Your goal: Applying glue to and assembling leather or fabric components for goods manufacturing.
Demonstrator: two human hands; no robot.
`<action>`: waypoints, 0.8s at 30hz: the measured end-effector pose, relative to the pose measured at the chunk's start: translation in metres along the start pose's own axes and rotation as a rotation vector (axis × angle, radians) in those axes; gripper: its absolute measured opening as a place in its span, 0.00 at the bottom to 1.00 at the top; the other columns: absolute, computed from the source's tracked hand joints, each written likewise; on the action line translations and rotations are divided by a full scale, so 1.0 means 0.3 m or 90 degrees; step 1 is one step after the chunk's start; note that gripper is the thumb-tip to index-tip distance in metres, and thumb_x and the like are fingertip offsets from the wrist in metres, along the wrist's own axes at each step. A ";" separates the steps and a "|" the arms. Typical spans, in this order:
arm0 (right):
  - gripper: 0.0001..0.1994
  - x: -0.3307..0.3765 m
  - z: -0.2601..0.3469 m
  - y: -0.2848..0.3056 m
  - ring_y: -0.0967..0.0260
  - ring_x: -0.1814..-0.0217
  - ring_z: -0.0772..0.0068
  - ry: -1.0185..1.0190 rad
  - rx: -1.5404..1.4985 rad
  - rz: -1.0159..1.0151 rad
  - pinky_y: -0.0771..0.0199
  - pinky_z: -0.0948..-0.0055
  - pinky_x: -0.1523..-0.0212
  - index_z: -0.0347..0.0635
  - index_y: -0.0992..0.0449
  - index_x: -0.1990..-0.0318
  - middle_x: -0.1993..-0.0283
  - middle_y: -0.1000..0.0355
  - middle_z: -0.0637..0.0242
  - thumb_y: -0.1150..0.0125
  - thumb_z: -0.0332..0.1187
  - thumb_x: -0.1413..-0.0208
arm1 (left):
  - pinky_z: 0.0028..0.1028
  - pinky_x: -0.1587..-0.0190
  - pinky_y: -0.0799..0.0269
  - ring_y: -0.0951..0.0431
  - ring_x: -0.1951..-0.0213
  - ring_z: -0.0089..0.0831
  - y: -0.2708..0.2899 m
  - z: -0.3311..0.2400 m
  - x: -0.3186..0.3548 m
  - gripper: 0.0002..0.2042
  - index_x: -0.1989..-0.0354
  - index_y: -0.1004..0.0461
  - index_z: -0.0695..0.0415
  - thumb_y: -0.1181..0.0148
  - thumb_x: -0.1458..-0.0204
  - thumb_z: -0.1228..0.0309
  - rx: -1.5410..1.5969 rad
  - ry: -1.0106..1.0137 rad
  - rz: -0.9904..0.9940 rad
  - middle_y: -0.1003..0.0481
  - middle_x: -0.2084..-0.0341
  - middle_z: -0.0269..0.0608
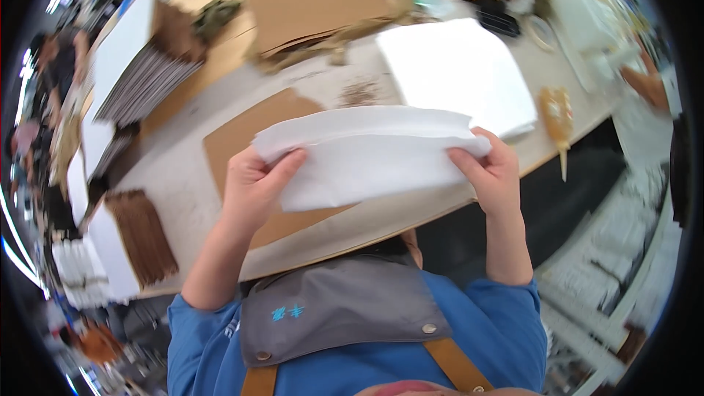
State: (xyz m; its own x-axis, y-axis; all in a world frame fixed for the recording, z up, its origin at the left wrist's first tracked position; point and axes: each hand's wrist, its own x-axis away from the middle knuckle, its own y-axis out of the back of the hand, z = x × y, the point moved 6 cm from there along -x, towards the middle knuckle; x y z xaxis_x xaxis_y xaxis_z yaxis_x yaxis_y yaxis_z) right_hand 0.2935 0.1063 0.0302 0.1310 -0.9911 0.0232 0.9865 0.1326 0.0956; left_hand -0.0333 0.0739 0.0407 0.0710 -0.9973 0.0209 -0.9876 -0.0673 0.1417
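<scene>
Stretched between my hands is a folded white sheet (367,165), paper or thin cloth, its upper edge folded along its length. My left hand (260,180) pinches its left end, thumb on top and fingers behind. At the other end my right hand (488,169) grips in the same way. The sheet is raised over the table's near edge. Partly hidden beneath it lies a brown cardboard sheet (227,136). Just beyond my right hand is a stack of white sheets (455,66).
A brown cardboard pile (315,0) lies at the back. Stacks of white-and-brown boards (150,77) stand left, with another brown stack (143,238) nearer. At right are an amber glue-filled bag (555,114), a tape roll (541,33) and a black object (499,18). Other people are at both sides.
</scene>
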 end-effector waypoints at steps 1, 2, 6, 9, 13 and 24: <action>0.09 0.005 0.002 -0.048 0.27 0.57 0.84 -0.003 -0.002 0.018 0.28 0.79 0.56 0.35 0.19 0.54 0.60 0.22 0.70 0.31 0.25 0.40 | 0.22 0.58 0.24 0.21 0.61 0.18 0.035 0.034 0.030 0.07 0.55 0.18 0.63 0.35 0.39 0.75 0.054 0.067 -0.010 0.18 0.63 0.32; 0.09 0.007 0.004 -0.091 0.28 0.57 0.84 -0.006 -0.002 0.036 0.28 0.80 0.57 0.34 0.19 0.54 0.60 0.22 0.70 0.31 0.25 0.40 | 0.22 0.58 0.24 0.21 0.62 0.18 0.067 0.070 0.064 0.07 0.55 0.18 0.63 0.35 0.38 0.74 0.114 0.130 -0.020 0.18 0.63 0.32; 0.16 -0.009 -0.021 -0.273 0.28 0.57 0.85 0.038 -0.014 0.120 0.29 0.82 0.58 0.36 0.21 0.45 0.56 0.22 0.69 0.31 0.25 0.41 | 0.22 0.57 0.24 0.21 0.63 0.18 0.220 0.140 0.185 0.10 0.51 0.20 0.64 0.35 0.39 0.74 0.128 0.161 -0.094 0.19 0.61 0.34; 0.34 -0.013 -0.022 -0.378 0.31 0.59 0.85 0.105 0.038 0.113 0.31 0.82 0.59 0.39 0.35 0.28 0.52 0.23 0.71 0.29 0.26 0.42 | 0.21 0.59 0.24 0.21 0.64 0.18 0.318 0.189 0.253 0.17 0.42 0.27 0.63 0.36 0.39 0.75 0.120 0.142 -0.166 0.20 0.61 0.34; 0.28 -0.043 -0.015 -0.483 0.31 0.62 0.81 0.145 0.098 0.152 0.30 0.79 0.61 0.41 0.28 0.33 0.55 0.22 0.69 0.30 0.25 0.42 | 0.20 0.61 0.25 0.22 0.67 0.18 0.407 0.208 0.294 0.22 0.36 0.34 0.61 0.37 0.38 0.76 0.091 0.140 -0.213 0.23 0.64 0.34; 0.10 -0.167 0.061 -0.645 0.31 0.69 0.75 0.231 0.338 0.214 0.32 0.77 0.67 0.41 0.15 0.54 0.66 0.25 0.66 0.33 0.22 0.42 | 0.27 0.68 0.27 0.24 0.73 0.29 0.515 0.225 0.140 0.06 0.59 0.20 0.58 0.35 0.43 0.76 -0.285 -0.004 -0.202 0.23 0.70 0.40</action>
State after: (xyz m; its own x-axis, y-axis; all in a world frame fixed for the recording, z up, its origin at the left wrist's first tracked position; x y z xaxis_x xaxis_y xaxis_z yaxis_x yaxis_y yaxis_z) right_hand 0.0942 0.1304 0.0288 0.5347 -0.8243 -0.1863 0.7180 0.3269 0.6145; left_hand -0.1922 0.0195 -0.0034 0.3535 -0.9303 -0.0978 -0.7615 -0.3469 0.5475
